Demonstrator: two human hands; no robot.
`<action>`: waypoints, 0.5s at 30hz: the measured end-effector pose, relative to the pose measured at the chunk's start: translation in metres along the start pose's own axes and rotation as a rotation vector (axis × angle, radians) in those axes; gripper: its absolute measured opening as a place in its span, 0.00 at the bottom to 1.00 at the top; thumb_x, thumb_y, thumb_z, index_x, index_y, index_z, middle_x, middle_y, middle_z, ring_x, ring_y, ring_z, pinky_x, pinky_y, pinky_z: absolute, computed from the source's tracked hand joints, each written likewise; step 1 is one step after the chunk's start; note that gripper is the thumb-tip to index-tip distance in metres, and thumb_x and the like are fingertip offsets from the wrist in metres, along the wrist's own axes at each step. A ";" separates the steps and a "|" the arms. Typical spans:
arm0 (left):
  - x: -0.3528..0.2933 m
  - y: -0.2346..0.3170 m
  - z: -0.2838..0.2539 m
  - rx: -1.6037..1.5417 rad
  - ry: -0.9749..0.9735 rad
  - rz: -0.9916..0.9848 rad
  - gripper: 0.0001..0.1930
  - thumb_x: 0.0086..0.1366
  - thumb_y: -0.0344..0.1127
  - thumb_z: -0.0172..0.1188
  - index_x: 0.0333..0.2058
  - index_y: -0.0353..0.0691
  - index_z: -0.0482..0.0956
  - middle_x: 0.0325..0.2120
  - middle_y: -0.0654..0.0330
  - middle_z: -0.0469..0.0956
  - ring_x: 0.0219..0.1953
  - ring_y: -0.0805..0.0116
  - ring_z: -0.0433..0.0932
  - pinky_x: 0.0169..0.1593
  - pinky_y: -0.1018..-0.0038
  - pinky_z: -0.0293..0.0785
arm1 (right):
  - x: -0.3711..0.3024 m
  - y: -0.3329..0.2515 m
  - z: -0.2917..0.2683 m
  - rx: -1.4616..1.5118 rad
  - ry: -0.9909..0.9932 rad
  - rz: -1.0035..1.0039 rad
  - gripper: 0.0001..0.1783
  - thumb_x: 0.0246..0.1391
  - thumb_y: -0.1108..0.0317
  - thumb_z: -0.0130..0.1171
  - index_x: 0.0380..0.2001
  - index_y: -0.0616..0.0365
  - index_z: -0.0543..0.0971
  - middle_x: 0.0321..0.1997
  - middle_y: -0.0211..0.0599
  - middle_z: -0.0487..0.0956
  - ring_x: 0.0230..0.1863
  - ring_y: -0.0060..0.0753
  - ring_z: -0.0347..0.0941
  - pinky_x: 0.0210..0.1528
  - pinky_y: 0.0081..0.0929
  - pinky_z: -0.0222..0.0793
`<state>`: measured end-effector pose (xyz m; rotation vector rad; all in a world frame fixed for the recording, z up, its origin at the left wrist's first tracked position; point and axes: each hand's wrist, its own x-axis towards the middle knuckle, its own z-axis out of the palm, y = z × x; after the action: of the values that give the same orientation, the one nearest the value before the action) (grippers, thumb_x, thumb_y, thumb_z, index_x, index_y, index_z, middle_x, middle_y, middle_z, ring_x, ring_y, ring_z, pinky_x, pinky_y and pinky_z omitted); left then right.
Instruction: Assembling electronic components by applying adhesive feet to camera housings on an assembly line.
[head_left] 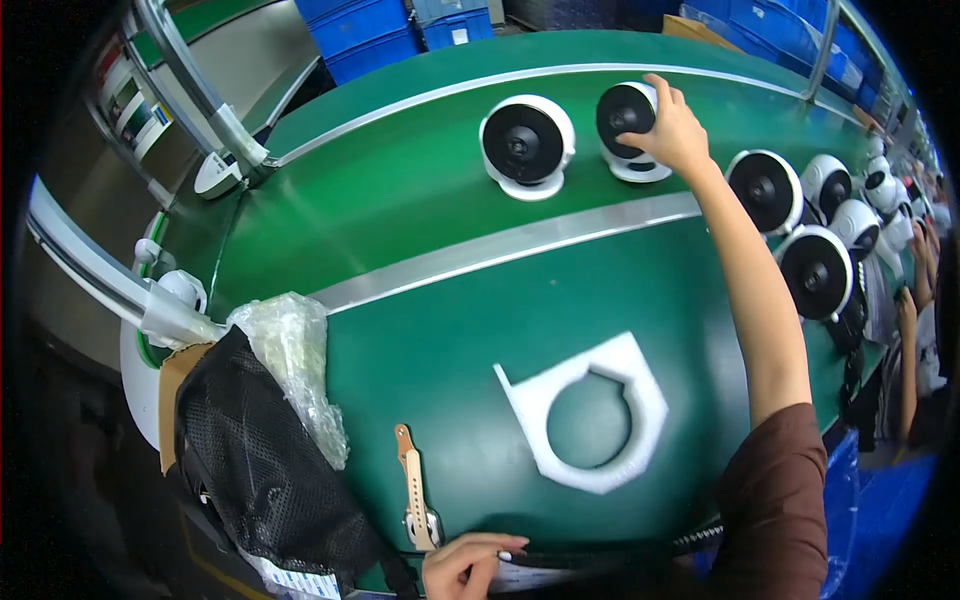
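Note:
My right hand [672,130] reaches far across the green conveyor belt [420,200] and grips a small white fan with a black grille [625,118] standing on the belt. A second such fan [526,146] stands just to its left. My left hand [465,565] rests at the near edge of the table, fingers curled on a flat printed card there. A white foam frame with a round cut-out [590,410] lies on the green surface between my arms. A tan wristwatch [412,485] lies flat just beyond my left hand.
More white fans [768,190] follow in a row to the right, where another person's arms [905,330] are at work. A black mesh bag [250,470] and clear plastic wrap [295,350] sit at the left. Blue crates [400,30] stand beyond the belt.

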<state>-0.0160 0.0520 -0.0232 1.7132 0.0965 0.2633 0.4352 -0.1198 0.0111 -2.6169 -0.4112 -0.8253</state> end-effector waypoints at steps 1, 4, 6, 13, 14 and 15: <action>-0.001 0.004 0.000 0.010 -0.004 -0.054 0.05 0.59 0.23 0.48 0.28 0.28 0.72 0.31 0.47 0.77 0.31 0.59 0.76 0.39 0.72 0.71 | -0.004 0.000 -0.012 -0.030 -0.041 0.043 0.48 0.26 0.54 0.70 0.54 0.45 0.59 0.50 0.47 0.67 0.48 0.50 0.68 0.47 0.39 0.67; -0.002 -0.007 0.002 0.063 0.032 -0.037 0.06 0.57 0.21 0.45 0.24 0.29 0.70 0.33 0.45 0.77 0.31 0.66 0.75 0.36 0.77 0.69 | -0.011 -0.010 -0.054 -0.066 -0.110 0.077 0.42 0.25 0.54 0.70 0.50 0.45 0.67 0.46 0.45 0.72 0.45 0.50 0.70 0.47 0.38 0.67; 0.002 -0.008 0.004 0.083 -0.009 -0.002 0.06 0.57 0.21 0.45 0.25 0.28 0.70 0.33 0.44 0.76 0.33 0.64 0.76 0.37 0.76 0.69 | -0.020 -0.023 -0.095 -0.008 -0.243 0.057 0.36 0.26 0.58 0.69 0.46 0.47 0.72 0.45 0.48 0.74 0.44 0.49 0.72 0.47 0.34 0.66; 0.006 0.014 0.019 0.289 -0.153 0.301 0.02 0.49 0.22 0.55 0.22 0.32 0.76 0.56 0.40 0.54 0.59 0.47 0.57 0.50 0.61 0.67 | -0.057 -0.057 -0.171 0.586 -0.569 0.086 0.33 0.35 0.57 0.63 0.49 0.55 0.71 0.32 0.43 0.77 0.23 0.31 0.75 0.14 0.30 0.72; 0.009 0.019 0.021 0.340 -0.151 0.356 0.02 0.49 0.22 0.55 0.22 0.33 0.76 0.56 0.40 0.54 0.59 0.46 0.55 0.51 0.61 0.66 | -0.061 -0.056 -0.173 0.757 -0.659 0.129 0.33 0.35 0.54 0.63 0.48 0.58 0.72 0.36 0.48 0.75 0.26 0.39 0.75 0.18 0.34 0.75; 0.011 0.021 0.024 0.390 -0.148 0.410 0.02 0.48 0.23 0.56 0.23 0.34 0.77 0.56 0.40 0.54 0.60 0.46 0.54 0.52 0.60 0.65 | -0.066 -0.056 -0.172 0.928 -0.750 0.171 0.34 0.35 0.52 0.63 0.46 0.60 0.73 0.39 0.53 0.74 0.30 0.46 0.76 0.22 0.37 0.77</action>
<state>-0.0013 0.0277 -0.0043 2.1286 -0.3367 0.4404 0.2775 -0.1536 0.1170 -1.9103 -0.5672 0.3936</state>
